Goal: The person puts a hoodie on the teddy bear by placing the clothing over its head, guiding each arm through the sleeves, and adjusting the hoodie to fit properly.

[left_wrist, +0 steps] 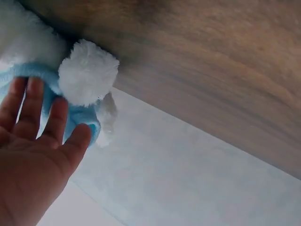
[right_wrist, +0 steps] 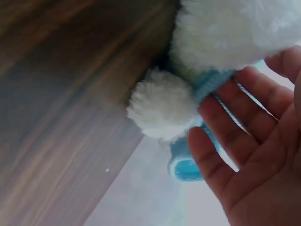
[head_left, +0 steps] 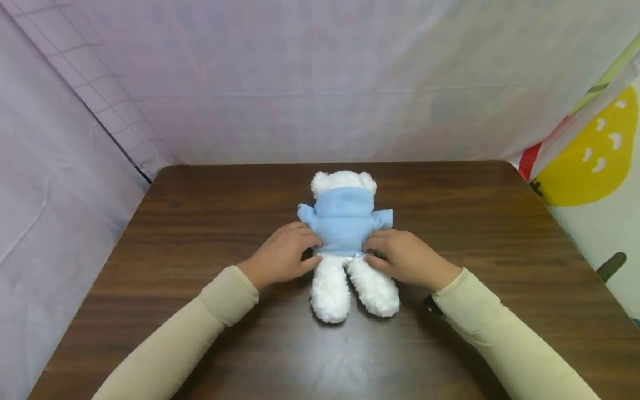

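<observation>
Two hands at the sides of a plush bear

The bear [head_left: 344, 244] lies flat at the middle of the table [head_left: 225, 205], head [head_left: 342, 179] far, legs [head_left: 330, 291] near and slightly spread. Its fur is white and curly, with two round ears and plump, rounded feet. A pale blue shirt [head_left: 345, 219], soft and matte, covers the body and part of the head; its short arms stick out left and right.

The left hand [head_left: 285, 253] holds its fingers loosely extended against the shirt's left side, thumb by the left leg. The right hand [head_left: 407, 255] mirrors it on the right, its thumb over the top of the right leg. Neither is clenched; both rest with the bear's width between them, hiding the sides of the shirt's hem. In the left wrist view, a round white puff [left_wrist: 88, 73] sits beside the fingertips.

The table is dark brown, streaked with wood grain, its far corners rounded and its near part glossy. Cream sleeves [head_left: 230, 294] cover the forearms and block parts of it. Pale, creased cloth [head_left: 320, 83] hangs at the far side and left; at the far right is a large yellow shape [head_left: 592, 155] with white marks.
</observation>
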### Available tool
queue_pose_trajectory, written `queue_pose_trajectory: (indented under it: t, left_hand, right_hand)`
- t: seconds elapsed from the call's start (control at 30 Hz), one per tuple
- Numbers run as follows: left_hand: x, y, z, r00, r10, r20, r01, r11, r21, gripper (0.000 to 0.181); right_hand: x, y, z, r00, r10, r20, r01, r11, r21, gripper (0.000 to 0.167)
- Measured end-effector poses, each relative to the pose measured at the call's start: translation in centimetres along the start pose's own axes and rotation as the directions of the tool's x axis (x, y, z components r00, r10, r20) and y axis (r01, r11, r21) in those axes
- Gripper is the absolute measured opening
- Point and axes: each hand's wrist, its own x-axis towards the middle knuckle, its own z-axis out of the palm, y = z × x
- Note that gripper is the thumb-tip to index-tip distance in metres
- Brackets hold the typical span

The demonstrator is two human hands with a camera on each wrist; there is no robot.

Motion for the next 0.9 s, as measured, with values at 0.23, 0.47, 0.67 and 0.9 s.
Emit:
queue_pose_trajectory:
  t: [0.23,0.47,0.67,0.9]
  left_hand:
    - [-0.3,0.2,0.0,0.999,-0.012,0.035,0.013,0.999,-0.045,0.02]
    - [-0.4,0.2,-0.2,0.979,-0.051,-0.196,0.034,0.995,-0.093,0.011]
    - [0.9,1.0,-0.5,0.965,-0.076,-0.252,0.052,0.993,-0.103,0.044]
    - [1.9,1.6,0.2,0.987,-0.134,-0.09,0.129,0.99,-0.059,0.06]
  right_hand:
    - [0.3,0.2,-0.4,0.998,0.005,0.07,-0.008,0.999,0.053,0.009]
    - [-0.2,0.7,-1.6,0.983,0.049,-0.178,-0.029,0.993,0.11,0.006]
    - [-0.4,1.7,-1.2,0.947,0.322,-0.01,-0.32,0.944,0.082,0.056]
    - [0.2,2.3,0.4,0.933,0.326,0.155,-0.344,0.933,0.108,0.073]
